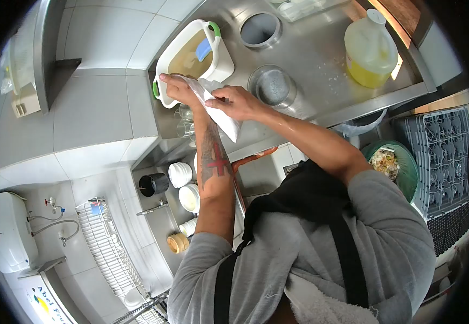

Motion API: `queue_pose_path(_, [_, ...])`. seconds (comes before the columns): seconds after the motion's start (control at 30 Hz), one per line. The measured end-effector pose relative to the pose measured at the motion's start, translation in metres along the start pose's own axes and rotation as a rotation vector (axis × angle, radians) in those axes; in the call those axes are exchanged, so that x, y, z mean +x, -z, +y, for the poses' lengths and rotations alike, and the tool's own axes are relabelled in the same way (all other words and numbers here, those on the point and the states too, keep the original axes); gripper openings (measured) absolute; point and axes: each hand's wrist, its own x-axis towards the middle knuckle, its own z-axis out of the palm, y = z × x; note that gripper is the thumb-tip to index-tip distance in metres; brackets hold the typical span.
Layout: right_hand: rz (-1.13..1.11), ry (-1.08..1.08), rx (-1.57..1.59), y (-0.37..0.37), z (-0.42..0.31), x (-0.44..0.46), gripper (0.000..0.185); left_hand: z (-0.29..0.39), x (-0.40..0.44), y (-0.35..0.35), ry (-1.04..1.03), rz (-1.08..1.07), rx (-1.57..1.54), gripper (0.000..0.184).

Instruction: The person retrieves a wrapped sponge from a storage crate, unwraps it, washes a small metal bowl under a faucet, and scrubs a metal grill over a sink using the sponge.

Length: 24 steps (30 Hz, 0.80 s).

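Observation:
A thin white folded piece (226,123), cloth or paper by its look, hangs from my hands over the counter's front edge. My right hand (234,102) pinches its upper part between thumb and fingers. At the top end, my left hand (179,89) is closed against it, partly covered by the white folds. Just beyond my left hand is a white tub (223,62) with green handles, holding cloudy brownish liquid and a blue item (204,49). A round clear container (272,86) stands beyond my right hand. Several drinking glasses (185,128) are beside my left wrist.
On the steel counter (315,59) are a round opening (260,29) and a jug of yellow liquid (372,51). To the right are a green bin (410,173) with scraps and stacked grey glass racks (434,146). White bowls (180,174) sit on a lower left shelf.

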Motion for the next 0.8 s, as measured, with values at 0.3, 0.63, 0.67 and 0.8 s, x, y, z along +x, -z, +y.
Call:
queue_pose_path(0.3, [0.000,-0.211,0.113,-0.001,0.023,-0.008,0.043,-0.027,-0.004,0.011,-0.046,-0.002,0.091,0.069])
queue_pose_path(0.63, [0.010,-0.053,0.005,0.003,0.037,-0.028,0.035,-0.015,-0.008,0.016,-0.073,-0.338,0.070,0.066])
queue_pose_path(0.67, [0.071,-0.008,0.018,0.004,0.043,-0.030,0.036,-0.014,-0.004,0.018,-0.124,-0.451,0.104,0.065])
queue_pose_path(0.8, [0.065,-0.011,0.214,0.009,0.063,-0.027,0.045,0.002,0.007,0.013,-0.313,-0.679,0.242,0.064])
